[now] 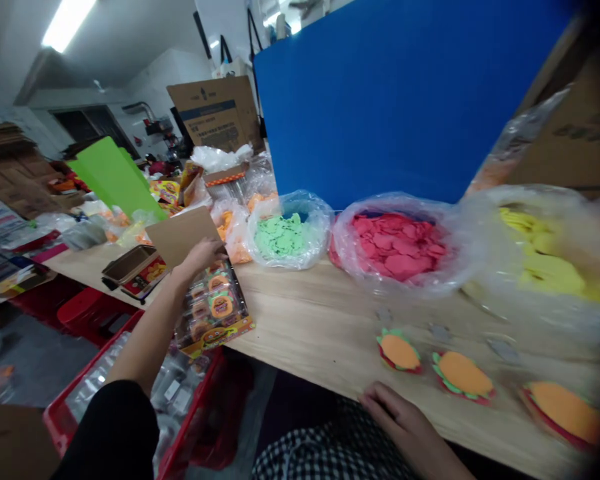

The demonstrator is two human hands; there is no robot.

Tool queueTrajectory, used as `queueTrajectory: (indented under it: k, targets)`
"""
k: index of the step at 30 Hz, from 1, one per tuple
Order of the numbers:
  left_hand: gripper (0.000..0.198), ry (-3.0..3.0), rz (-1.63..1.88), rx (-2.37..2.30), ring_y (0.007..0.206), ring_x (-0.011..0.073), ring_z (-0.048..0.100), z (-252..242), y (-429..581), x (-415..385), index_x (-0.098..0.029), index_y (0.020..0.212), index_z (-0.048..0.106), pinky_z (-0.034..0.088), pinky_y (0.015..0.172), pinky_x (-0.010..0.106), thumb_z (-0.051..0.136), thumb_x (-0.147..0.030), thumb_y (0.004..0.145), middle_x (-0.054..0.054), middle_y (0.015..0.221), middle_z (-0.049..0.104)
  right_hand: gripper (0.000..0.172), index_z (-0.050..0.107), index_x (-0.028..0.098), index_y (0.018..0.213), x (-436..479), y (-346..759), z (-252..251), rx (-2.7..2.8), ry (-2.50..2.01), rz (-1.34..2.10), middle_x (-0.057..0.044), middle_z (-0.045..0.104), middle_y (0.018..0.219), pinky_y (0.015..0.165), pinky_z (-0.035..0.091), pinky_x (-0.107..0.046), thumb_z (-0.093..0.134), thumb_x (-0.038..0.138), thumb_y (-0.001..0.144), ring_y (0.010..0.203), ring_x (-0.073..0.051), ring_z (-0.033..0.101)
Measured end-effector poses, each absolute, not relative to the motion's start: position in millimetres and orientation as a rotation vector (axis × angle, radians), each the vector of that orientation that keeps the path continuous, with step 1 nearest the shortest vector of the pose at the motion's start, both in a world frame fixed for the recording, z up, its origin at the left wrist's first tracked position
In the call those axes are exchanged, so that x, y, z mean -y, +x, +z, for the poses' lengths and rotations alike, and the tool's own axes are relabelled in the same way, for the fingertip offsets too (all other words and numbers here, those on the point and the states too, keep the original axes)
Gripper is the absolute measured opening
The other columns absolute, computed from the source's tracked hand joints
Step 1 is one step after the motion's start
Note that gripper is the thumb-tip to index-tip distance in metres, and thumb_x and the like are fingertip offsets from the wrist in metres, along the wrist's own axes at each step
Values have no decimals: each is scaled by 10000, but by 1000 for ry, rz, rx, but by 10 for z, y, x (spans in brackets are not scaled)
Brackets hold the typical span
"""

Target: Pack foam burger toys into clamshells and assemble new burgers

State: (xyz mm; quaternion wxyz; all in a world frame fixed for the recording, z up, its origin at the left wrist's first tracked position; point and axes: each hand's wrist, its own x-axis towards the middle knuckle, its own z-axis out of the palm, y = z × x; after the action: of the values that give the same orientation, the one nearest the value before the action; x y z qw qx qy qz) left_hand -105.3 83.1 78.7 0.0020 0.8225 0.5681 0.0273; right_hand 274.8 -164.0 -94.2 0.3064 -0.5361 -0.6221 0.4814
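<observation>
My left hand [203, 257] reaches over the far part of an open cardboard display box [237, 329], its fingers curled downward. What they hold, if anything, is hidden. Packed in the box are several small toy burgers [222, 305] in clear wrapping. My right hand [397, 413] rests by the table's front edge, loosely closed, with nothing visible in it. Beyond it on the table lie three foam burgers, a left one [400, 351], a middle one [464, 375] and a right one [563, 410], with orange tops and green and red layers.
Along the back of the wooden table [300, 313] stand clear bags of green foam pieces [281, 235], red foam pieces [400, 243] and yellow foam pieces [550, 263]. A blue panel [380, 100] rises behind them. Below left is a red crate [180, 437] of clear packages.
</observation>
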Motion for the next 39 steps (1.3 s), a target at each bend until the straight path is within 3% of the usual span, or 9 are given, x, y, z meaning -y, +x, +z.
queueTrajectory:
  k: [2,5,11,16,18,23,29,35,39]
  targets:
    - [406,2621,338,-1803,917,237,540,783,-729,-752,-122,1060,579,394,821,350,466,-376,764,135,1025,601,290,459,198,622,1660,2835,-971,1546,-1522,1217,15,480,589,572,378,-228,407,429,789,598,-134,462]
    - [388,2552,560,-1541,792,180,566,598,-43,-611,-163,1013,593,434,702,283,466,-433,764,79,944,620,268,481,193,651,1680,2966,-1039,1365,-1623,1206,31,448,524,530,361,-231,401,416,776,537,-124,440]
    - [311,2240,459,-1167,770,167,550,-262,1483,-417,-155,930,610,416,696,265,566,-343,686,55,878,614,318,467,169,992,1724,3093,-1059,907,-1667,1451,87,423,433,366,250,-188,418,375,756,349,-82,353]
    - [303,2088,436,-1183,541,143,498,-830,2174,-502,-112,663,583,388,521,256,492,-394,729,16,542,524,462,376,166,1142,1710,3124,-921,684,-1538,1552,86,478,468,336,220,-161,466,360,732,334,-67,375]
    - [322,2033,450,-1153,498,125,480,-915,2243,-516,-107,665,568,380,487,242,463,-399,752,5,510,507,474,366,158,1146,1682,3136,-913,626,-1464,1553,81,488,480,339,233,-158,475,354,728,350,-67,394]
    - [337,1954,564,-1060,731,136,575,-867,1985,-357,-109,944,543,460,657,255,446,-394,791,63,847,633,413,405,161,1079,1614,3114,-958,608,-1361,1543,80,492,497,343,244,-152,489,356,725,367,-57,396]
    - [340,2157,689,-698,1126,197,464,-671,1551,219,-176,1090,541,380,941,354,528,-328,787,103,1246,491,383,436,160,1047,1522,3014,-918,628,-1317,1536,79,487,512,340,248,-152,490,342,715,372,-54,390]
    - [358,2366,582,-580,1190,192,391,-740,1580,531,-221,1205,471,237,1032,423,433,-254,851,84,1247,499,366,441,160,1051,1469,2972,-925,677,-1343,1546,78,480,499,342,266,-150,474,318,723,369,-56,395]
    - [327,2302,594,-732,1016,176,505,-804,1700,439,-231,1177,489,327,960,390,391,-269,867,60,1099,598,321,450,164,1017,1473,2989,-960,692,-1367,1538,79,475,490,339,267,-149,460,295,724,361,-56,394]
